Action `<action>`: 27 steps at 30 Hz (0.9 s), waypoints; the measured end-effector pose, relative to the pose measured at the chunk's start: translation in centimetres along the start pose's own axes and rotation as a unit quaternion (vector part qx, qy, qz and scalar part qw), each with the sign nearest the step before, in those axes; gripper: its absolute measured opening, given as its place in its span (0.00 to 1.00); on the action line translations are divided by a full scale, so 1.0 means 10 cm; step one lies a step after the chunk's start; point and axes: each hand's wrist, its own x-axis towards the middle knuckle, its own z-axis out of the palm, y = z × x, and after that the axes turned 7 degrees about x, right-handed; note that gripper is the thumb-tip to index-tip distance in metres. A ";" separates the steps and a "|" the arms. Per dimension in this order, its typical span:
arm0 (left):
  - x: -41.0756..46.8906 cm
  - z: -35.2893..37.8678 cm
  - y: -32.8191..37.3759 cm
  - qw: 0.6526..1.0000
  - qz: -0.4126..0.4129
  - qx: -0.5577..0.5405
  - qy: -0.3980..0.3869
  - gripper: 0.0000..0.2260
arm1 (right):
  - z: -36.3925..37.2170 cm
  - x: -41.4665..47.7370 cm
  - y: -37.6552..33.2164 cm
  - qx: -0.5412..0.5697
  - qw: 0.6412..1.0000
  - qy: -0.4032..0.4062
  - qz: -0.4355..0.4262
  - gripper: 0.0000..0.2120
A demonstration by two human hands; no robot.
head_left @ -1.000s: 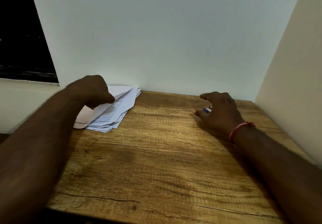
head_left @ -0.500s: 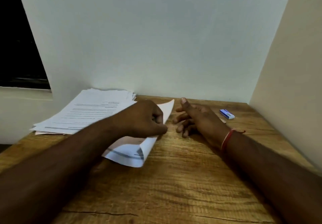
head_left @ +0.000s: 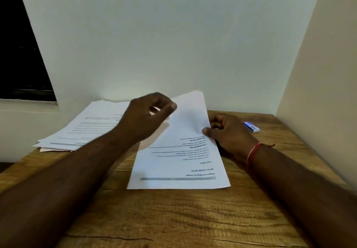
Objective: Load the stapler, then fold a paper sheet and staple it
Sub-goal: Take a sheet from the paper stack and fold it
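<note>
A printed white paper sheet (head_left: 181,157) lies in the middle of the wooden table (head_left: 173,218), its far end lifted off the wood. My left hand (head_left: 146,118) pinches the raised far left part of the sheet between thumb and fingers. My right hand (head_left: 229,133) pinches the sheet's right edge, thumb on top. A small blue and white staple box (head_left: 251,126) lies on the table just right of my right hand. No stapler is in view.
A stack of printed papers (head_left: 90,126) sits at the table's far left corner. A pale wall stands close behind the table and another wall closes the right side. A dark window opening is at the upper left.
My left hand drew one sheet from the stack to the table's middle and it now lies spread out. My right hand left the staple box and took the sheet's right edge.
</note>
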 end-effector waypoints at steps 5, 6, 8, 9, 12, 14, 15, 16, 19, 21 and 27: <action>0.14 -0.08 -0.43 0.980 -0.160 -0.051 0.107 0.15 | -0.07 0.10 0.08 0.048 0.997 0.039 -0.039 0.08; 0.14 -0.07 -0.47 0.972 -0.192 -0.087 0.105 0.20 | -0.07 0.11 0.10 0.056 0.997 0.039 -0.039 0.08; 0.11 -0.04 -0.51 0.953 -0.226 -0.173 0.100 0.25 | -0.09 0.12 0.13 0.066 0.996 0.037 -0.040 0.07; 0.10 -0.03 -0.50 0.946 -0.228 -0.209 0.096 0.25 | -0.10 0.12 0.13 0.074 0.996 0.035 -0.039 0.07; 0.07 -0.02 -0.42 0.942 -0.207 -0.247 0.089 0.15 | -0.13 0.12 0.14 0.101 0.994 0.032 -0.033 0.07; 0.07 -0.02 -0.41 0.946 -0.192 -0.242 0.096 0.10 | -0.15 0.11 0.13 0.112 0.993 0.030 -0.028 0.07; 0.07 -0.03 -0.41 0.946 -0.190 -0.244 0.099 0.09 | -0.15 0.10 0.12 0.122 0.992 0.027 -0.022 0.07; 0.07 -0.05 -0.41 0.945 -0.190 -0.247 0.101 0.07 | -0.15 0.10 0.12 0.138 0.990 0.023 -0.014 0.07; 0.08 -0.07 -0.39 0.937 -0.196 -0.270 0.105 0.06 | -0.14 0.11 0.10 0.184 0.983 0.014 0.006 0.08; 0.09 -0.07 -0.37 0.931 -0.194 -0.291 0.101 0.06 | -0.14 0.11 0.09 0.199 0.980 0.018 0.010 0.07; -0.01 -0.06 -0.24 0.970 -0.098 -0.223 0.027 0.39 | -0.17 0.09 -0.02 0.295 0.953 0.065 0.020 0.06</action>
